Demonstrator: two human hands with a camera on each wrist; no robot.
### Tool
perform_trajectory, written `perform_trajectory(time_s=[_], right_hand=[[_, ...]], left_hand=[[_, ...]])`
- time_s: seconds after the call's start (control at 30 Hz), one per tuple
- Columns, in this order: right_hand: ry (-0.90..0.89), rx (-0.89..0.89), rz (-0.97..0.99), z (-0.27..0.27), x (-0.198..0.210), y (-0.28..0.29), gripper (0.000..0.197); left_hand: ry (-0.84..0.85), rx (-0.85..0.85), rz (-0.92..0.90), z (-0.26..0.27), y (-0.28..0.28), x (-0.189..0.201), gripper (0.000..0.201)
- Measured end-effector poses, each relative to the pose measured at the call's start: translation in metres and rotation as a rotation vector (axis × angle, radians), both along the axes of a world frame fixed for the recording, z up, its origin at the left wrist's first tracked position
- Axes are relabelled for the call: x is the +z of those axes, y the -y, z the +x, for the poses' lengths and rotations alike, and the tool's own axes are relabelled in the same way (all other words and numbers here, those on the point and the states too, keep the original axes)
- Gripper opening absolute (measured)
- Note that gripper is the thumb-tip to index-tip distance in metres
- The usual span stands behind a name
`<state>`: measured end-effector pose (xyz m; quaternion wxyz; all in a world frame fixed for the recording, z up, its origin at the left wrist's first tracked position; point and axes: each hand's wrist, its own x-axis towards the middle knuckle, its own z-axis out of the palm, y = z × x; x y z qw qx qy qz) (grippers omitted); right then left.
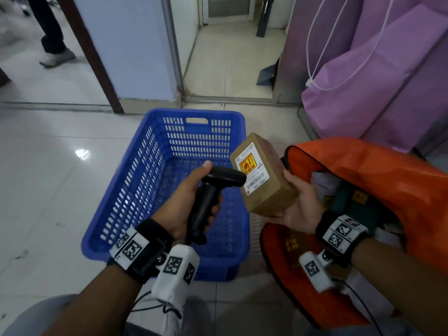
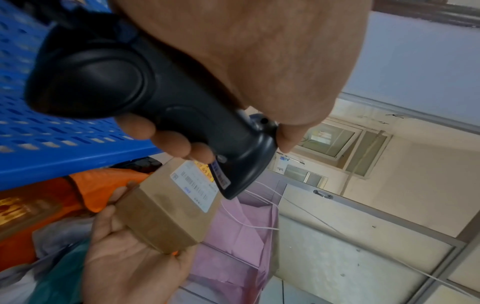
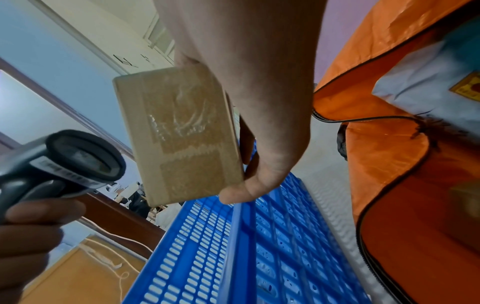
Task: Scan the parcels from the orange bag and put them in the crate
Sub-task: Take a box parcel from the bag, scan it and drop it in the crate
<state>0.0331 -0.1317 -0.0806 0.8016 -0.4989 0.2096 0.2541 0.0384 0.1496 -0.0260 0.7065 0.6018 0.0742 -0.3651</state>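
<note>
My left hand [image 1: 194, 204] grips a black barcode scanner [image 1: 213, 190] by its handle above the blue crate [image 1: 135, 190]. The scanner's head points at the white label [image 1: 253, 170] of a brown cardboard parcel [image 1: 269, 187]. That parcel is held by my right hand [image 1: 298, 207] from below and behind, tilted, over the crate's right rim. In the left wrist view the scanner [image 2: 145, 98] hangs just above the parcel [image 2: 166, 207]. The right wrist view shows the parcel's taped back [image 3: 179, 135] in my fingers [image 3: 241, 191]. The orange bag [image 1: 363, 180] lies open to the right with more parcels inside.
The crate's perforated floor shows no parcels. Purple bags [image 1: 378, 76] with white cords lean against the wall behind the orange bag. A doorway [image 1: 230, 52] lies beyond the crate. Another person's leg and shoe [image 1: 55, 54] stand at the far left on the tiled floor.
</note>
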Motion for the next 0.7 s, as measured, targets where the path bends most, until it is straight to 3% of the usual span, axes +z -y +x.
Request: perform_trajectory(time_s=[0.3, 0.53, 0.63, 0.7], right_hand=[[-0.027, -0.007, 0.014, 0.008, 0.005, -0.008, 0.064], [-0.054, 0.057, -0.148, 0.031, 0.032, -0.062, 0.058], [-0.143, 0.136, -0.094, 0.036, 0.033, -0.091, 0.04], [-0.177, 0.185, -0.132, 0.038, 0.033, -0.109, 0.038]], left_hand=[[-0.035, 0.053, 0.027, 0.011, -0.003, -0.006, 0.079], [0.023, 0.196, 0.009, 0.011, -0.017, 0.002, 0.077], [0.045, 0.243, 0.02, 0.01, -0.029, 0.012, 0.076], [0.056, 0.261, 0.02, 0.009, -0.035, 0.016, 0.076]])
